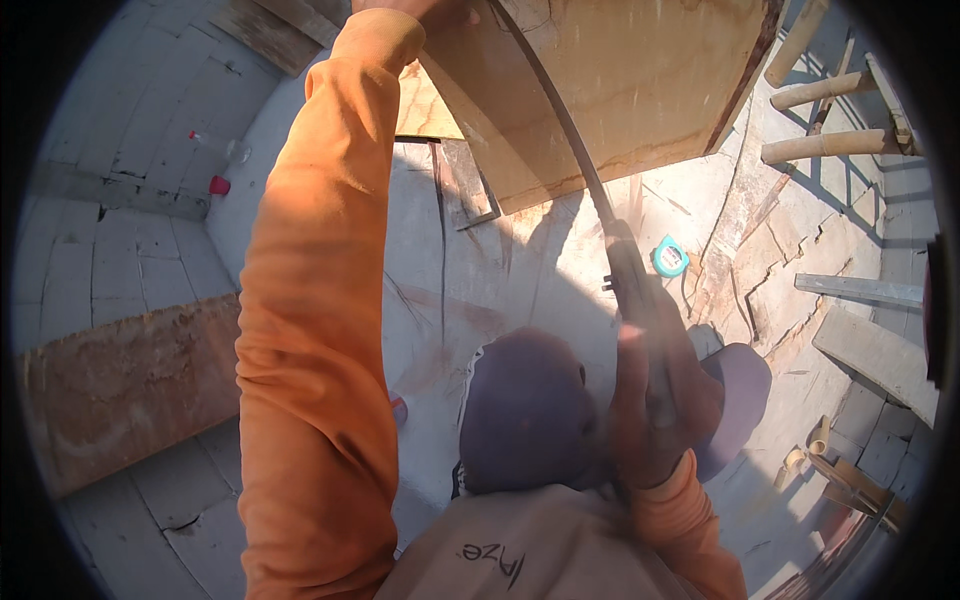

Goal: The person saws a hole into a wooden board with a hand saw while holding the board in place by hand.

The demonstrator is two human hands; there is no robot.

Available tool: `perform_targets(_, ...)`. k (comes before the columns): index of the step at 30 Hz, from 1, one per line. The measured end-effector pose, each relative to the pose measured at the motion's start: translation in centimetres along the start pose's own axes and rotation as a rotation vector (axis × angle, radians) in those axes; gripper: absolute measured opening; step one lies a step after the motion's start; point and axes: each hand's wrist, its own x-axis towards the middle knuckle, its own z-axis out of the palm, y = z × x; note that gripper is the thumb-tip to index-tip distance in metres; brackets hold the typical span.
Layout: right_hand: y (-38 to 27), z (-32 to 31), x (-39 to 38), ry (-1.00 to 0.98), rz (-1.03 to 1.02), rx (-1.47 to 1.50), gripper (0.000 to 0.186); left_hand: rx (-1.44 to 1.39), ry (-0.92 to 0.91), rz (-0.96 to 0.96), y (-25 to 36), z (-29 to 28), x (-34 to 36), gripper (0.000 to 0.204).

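Plywood board point(620, 80) hangs up ahead of me, a big pale sheet tilted on edge with a dark strip along its right side, and my left hand point(420, 10) reaches to its upper left edge at the very top of the view; the hand is mostly cut off there, so I cannot tell whether my fingers are closed on the sheet or only pressed against it. My left arm in its orange sleeve point(320, 300) runs the whole way up from the lower edge. My right hand point(650, 400) is closed tight round the handle of a handsaw point(590, 190), blurred, and the long dark curved blade rises from it and lies across the face of the board. Below the board the ground is pale concrete point(480, 270) strewn with flat wood offcuts. A small teal tape measure point(670, 257) lies on the ground just right of the saw. Round timber poles point(820, 120) lean at the upper right. Another rusty-brown board point(130, 385) stands on edge at my left, and a little red cap point(219, 185) sits well beyond it.
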Motion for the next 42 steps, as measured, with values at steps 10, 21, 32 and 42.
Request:
perform_targets(10, -1.0, 0.1, 2.3, -0.073, 0.04, -0.2, 0.035, -0.023, -0.02, -0.005, 1.7, 1.1, -0.3, 0.08)
perform_targets(21, -3.5, -4.4, 5.3, -0.283, 0.194, -0.133, 0.03, 0.027, -0.03, -0.039, 0.8, 0.0, 1.3, 0.08)
perform_targets(32, -2.2, -2.7, 6.4, -0.186, 0.104, -0.172, 0.028, -0.02, 0.001, 0.009, 1.5, 0.3, 1.1, 0.073)
perform_targets(42, -2.2, -0.5, 7.1, -0.186, 0.132, -0.136, 0.028, -0.033, 0.106, 0.067, 2.2, 0.7, -0.4, 0.064)
